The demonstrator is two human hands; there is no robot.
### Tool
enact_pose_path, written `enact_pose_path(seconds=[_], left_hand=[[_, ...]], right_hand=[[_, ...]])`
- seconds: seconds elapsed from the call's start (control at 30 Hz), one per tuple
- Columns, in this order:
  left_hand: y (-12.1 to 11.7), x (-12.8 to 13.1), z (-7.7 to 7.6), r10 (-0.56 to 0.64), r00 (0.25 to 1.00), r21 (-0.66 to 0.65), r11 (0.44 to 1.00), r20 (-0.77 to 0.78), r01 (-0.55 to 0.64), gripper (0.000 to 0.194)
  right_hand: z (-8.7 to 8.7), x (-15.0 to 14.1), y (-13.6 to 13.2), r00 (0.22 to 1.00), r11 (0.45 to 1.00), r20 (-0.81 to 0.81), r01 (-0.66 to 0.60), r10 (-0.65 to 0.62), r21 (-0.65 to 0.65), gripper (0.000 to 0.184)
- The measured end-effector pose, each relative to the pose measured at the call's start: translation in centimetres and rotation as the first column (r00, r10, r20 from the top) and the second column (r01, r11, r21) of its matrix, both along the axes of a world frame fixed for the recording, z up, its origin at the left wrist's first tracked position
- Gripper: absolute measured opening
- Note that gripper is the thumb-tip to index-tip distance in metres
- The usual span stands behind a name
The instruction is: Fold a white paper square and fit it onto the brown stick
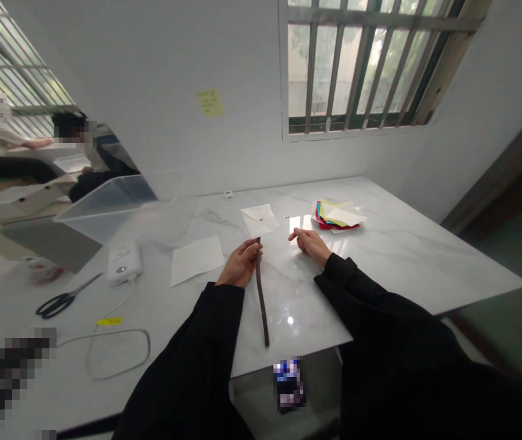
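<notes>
In my left hand (241, 264) is a thin brown wooden stick (262, 299), pinched between thumb and fingers near its top end. A folded white paper (256, 221) with a small round metallic piece at its middle stands at the top of the stick; how the two are joined is hidden. My right hand (310, 244) is over the table to the right of the stick, index finger stretched out and other fingers curled, with nothing visible in it. Just beyond it lies a tiny object (286, 217), too small to name. A loose white sheet (197, 260) lies left of my left hand.
Coloured paper sheets (340, 215) are stacked at the back right. Black-handled scissors (62, 300), a white device (124, 264) with a cable (118, 373), and a clear plastic bin (109, 205) are on the left. A wall with a barred window (357, 73) stands behind the table. Other people sit far left.
</notes>
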State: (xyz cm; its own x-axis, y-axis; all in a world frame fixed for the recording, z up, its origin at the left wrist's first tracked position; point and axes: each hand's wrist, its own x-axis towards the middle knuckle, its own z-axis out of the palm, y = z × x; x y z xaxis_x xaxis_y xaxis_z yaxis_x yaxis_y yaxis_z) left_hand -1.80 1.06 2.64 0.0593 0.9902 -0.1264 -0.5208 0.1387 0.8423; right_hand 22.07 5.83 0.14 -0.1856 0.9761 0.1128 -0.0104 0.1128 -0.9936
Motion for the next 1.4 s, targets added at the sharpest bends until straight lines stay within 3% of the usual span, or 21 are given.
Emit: enact_pose_path(seconds=[1.4], left_hand=[[-0.08, 0.10, 0.01, -0.037, 0.999, 0.009, 0.999, -0.003, 0.037, 0.032]], right_hand=[[-0.17, 0.32, 0.23, 1.000, 1.000, -0.004, -0.012, 0.012, -0.025, 0.060]])
